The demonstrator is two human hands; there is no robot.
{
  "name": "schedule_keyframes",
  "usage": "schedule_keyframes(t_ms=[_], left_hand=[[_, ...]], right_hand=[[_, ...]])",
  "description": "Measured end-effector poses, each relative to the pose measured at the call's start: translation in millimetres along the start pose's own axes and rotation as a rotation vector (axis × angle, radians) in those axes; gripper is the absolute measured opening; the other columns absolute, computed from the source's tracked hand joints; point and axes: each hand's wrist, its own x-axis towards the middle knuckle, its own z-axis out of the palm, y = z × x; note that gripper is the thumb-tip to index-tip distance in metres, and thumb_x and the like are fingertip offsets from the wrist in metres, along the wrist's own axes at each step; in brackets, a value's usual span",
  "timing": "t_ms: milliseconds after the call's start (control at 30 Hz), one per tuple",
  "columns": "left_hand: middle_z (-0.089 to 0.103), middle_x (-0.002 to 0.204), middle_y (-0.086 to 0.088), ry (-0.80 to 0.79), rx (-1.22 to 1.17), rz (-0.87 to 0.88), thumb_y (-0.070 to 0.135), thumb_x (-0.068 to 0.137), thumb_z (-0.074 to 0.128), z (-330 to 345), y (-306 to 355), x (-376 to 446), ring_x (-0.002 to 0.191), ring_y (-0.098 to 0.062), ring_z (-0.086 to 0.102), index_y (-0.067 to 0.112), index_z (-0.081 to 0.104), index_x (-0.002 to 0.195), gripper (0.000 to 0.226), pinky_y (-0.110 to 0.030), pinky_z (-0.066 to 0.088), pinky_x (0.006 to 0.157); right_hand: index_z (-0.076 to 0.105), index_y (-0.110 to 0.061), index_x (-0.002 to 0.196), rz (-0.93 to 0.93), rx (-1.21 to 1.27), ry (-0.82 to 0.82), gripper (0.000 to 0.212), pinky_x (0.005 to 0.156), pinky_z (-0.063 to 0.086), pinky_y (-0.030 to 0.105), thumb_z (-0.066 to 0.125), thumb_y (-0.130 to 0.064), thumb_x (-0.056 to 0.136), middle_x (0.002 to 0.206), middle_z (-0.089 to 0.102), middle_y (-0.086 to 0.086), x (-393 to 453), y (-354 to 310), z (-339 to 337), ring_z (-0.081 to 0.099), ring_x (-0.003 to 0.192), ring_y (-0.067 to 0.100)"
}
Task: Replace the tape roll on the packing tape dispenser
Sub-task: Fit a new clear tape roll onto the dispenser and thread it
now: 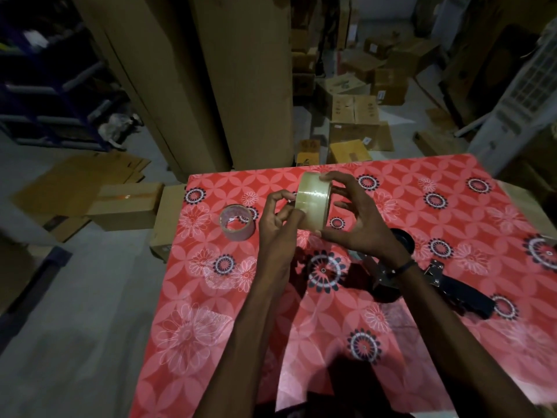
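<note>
Yellowish full tape roll (312,201) being gripped upright in right hand (358,218), left hand (278,220) pinching at its face. Lying below right wrist: black packing tape dispenser (434,282). Resting left of the grip: near-empty clear roll (236,222).

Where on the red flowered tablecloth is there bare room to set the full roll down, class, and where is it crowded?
Free: the far right of the red flowered tablecloth, beyond the black tape dispenser, and the near left, below the nearly empty clear tape roll. Crowded: the middle, where both hands hold the full tan tape roll.
</note>
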Motion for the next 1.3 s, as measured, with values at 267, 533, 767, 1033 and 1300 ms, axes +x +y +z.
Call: schedule_keyframes(t_ms=[267, 533, 767, 1033, 1300], left_hand=[[0.078, 0.102, -0.015, -0.02, 0.028, 0.021, -0.007, 0.099, 0.058, 0, 0, -5, 0.083, -0.02, 0.072, 0.022, 0.059, 0.104, 0.029, -0.025, 0.057, 0.077], [0.075, 0.093, -0.011, -0.026, 0.0, 0.036, -0.006, 0.1, 0.059, -2, 3, -6, 0.071, -0.015, 0.069, 0.015, 0.058, 0.106, 0.022, -0.023, 0.055, 0.072], [0.068, 0.086, -0.018, 0.01, -0.03, 0.029, 0.009, 0.102, 0.067, 2, 8, -7, 0.077, -0.022, 0.061, 0.016, 0.057, 0.097, 0.013, -0.025, 0.052, 0.07], [0.073, 0.085, -0.008, -0.03, 0.025, 0.091, 0.01, 0.103, 0.067, -3, 12, -9, 0.078, -0.015, 0.067, 0.016, 0.058, 0.116, 0.016, -0.027, 0.054, 0.069], [0.073, 0.114, 0.01, -0.097, 0.356, 0.268, 0.018, 0.107, 0.061, -11, 11, -7, 0.103, -0.009, 0.069, 0.021, 0.07, 0.117, 0.013, -0.019, 0.05, 0.082]], right_hand=[[0.042, -0.026, 0.157, 0.036, 0.039, 0.025, 0.097, 0.102, 0.059, 0.06, 0.09, -0.037, 0.074, 0.159, 0.051, -0.01, -3, -6, -3, 0.064, 0.137, 0.02], [0.038, -0.032, 0.159, 0.01, 0.029, -0.014, 0.109, 0.107, 0.058, 0.051, 0.098, -0.037, 0.067, 0.16, 0.049, -0.012, -4, -10, -8, 0.06, 0.142, 0.015], [0.048, -0.02, 0.151, -0.032, -0.014, -0.002, 0.102, 0.106, 0.059, 0.055, 0.103, -0.022, 0.065, 0.154, 0.058, -0.007, -5, -16, -12, 0.064, 0.138, 0.017], [0.051, -0.01, 0.15, -0.102, 0.011, 0.024, 0.103, 0.1, 0.065, 0.042, 0.105, -0.001, 0.063, 0.153, 0.056, 0.003, -10, -13, -5, 0.061, 0.14, 0.023], [0.051, -0.013, 0.15, -0.076, 0.024, 0.025, 0.103, 0.095, 0.067, 0.045, 0.105, -0.001, 0.063, 0.153, 0.056, 0.003, -11, -15, -4, 0.061, 0.141, 0.025]])
